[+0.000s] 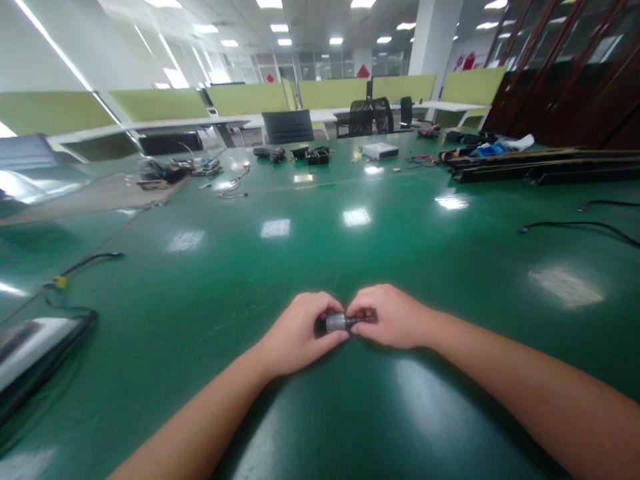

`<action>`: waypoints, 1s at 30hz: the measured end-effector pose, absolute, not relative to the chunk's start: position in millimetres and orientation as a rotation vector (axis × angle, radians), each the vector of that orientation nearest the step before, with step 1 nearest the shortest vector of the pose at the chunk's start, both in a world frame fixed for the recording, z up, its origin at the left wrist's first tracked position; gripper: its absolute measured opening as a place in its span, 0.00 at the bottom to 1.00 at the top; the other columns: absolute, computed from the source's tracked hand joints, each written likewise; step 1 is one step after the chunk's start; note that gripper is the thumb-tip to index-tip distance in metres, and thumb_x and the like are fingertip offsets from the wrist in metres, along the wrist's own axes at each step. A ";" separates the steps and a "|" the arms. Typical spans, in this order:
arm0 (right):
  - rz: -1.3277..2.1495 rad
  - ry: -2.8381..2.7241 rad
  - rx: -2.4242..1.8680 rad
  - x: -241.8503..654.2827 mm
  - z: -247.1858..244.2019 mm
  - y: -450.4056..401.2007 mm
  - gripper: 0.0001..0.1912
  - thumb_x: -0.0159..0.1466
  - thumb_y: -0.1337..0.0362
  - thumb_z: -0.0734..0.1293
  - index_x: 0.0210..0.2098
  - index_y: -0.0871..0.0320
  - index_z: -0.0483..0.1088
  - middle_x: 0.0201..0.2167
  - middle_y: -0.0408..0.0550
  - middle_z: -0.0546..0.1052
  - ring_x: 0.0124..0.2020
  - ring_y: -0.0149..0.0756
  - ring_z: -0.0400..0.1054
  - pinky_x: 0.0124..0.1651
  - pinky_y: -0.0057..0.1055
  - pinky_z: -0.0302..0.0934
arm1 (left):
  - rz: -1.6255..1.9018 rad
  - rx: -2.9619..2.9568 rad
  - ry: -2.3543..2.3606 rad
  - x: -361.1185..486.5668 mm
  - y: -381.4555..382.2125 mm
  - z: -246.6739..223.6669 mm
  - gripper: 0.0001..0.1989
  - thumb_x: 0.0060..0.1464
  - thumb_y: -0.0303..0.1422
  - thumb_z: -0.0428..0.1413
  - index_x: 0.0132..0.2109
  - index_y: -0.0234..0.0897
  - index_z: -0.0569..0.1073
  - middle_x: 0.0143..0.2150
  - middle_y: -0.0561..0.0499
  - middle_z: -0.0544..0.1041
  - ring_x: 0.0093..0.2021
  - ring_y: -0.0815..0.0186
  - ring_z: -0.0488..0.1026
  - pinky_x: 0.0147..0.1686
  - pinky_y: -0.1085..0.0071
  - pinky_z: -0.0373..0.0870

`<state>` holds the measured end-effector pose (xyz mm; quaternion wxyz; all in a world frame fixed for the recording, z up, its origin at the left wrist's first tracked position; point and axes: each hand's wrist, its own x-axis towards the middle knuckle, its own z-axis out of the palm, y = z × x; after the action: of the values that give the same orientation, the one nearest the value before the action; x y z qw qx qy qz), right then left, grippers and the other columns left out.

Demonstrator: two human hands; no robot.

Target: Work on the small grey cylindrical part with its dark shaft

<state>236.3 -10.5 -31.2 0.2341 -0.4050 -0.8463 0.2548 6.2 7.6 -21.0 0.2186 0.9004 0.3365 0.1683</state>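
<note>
Low in the middle of the head view, a small grey metal cylinder (336,323) with a dark left end lies sideways between my two hands, close above or on the green table (320,260). My left hand (303,333) is curled around the cylinder, thumb along its near side and fingers behind it. From its right end a thin dark stem (351,321) runs toward my right hand (393,316), which pinches it between thumb and forefinger. The exact kind of part is too blurred to name, and my fingers hide the stem's far end.
At the left edge sits a silver-and-black device (37,343) with a cable. Long black rails (545,168) lie back right, with loose black cables (585,225) nearer. A white box (380,151) and black parts (319,155) stand at the back; a tangle of parts (170,170) lies back left.
</note>
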 end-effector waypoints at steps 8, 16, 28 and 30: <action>0.658 -2.389 -1.064 238.4 -30.2 -9.1 0.07 0.61 0.67 0.70 0.40 0.58 0.78 0.33 0.45 0.77 0.34 0.32 0.68 0.38 0.28 0.58 | 0.442 2.472 0.958 6.4 7.5 -22.3 0.11 0.57 0.38 0.62 0.44 0.39 0.74 0.40 0.50 0.77 0.41 0.61 0.72 0.43 0.65 0.65; 0.638 -2.394 -1.041 239.5 -31.0 -9.3 0.06 0.62 0.67 0.70 0.39 0.58 0.78 0.32 0.45 0.76 0.33 0.32 0.67 0.38 0.28 0.58 | 0.440 2.466 0.975 5.5 7.4 -21.7 0.11 0.58 0.41 0.61 0.43 0.39 0.74 0.39 0.51 0.77 0.40 0.61 0.72 0.42 0.66 0.65; 0.649 -2.430 -1.056 243.6 -24.7 -9.7 0.08 0.61 0.69 0.70 0.40 0.58 0.79 0.33 0.46 0.76 0.34 0.32 0.68 0.38 0.28 0.59 | 0.464 2.468 0.969 4.4 7.2 -21.5 0.12 0.57 0.41 0.61 0.42 0.39 0.74 0.38 0.50 0.77 0.39 0.61 0.73 0.41 0.66 0.66; 0.635 -2.431 -1.052 244.9 -25.8 -9.2 0.07 0.60 0.69 0.69 0.39 0.58 0.78 0.32 0.45 0.76 0.33 0.32 0.68 0.37 0.28 0.58 | 0.461 2.466 0.972 4.5 7.3 -22.0 0.12 0.57 0.41 0.62 0.42 0.39 0.74 0.38 0.50 0.77 0.39 0.61 0.73 0.41 0.65 0.66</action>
<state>244.9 -9.2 -25.8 0.2075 -0.3778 -0.8730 0.2282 4.5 7.3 -22.0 0.2234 0.8934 0.3523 0.1668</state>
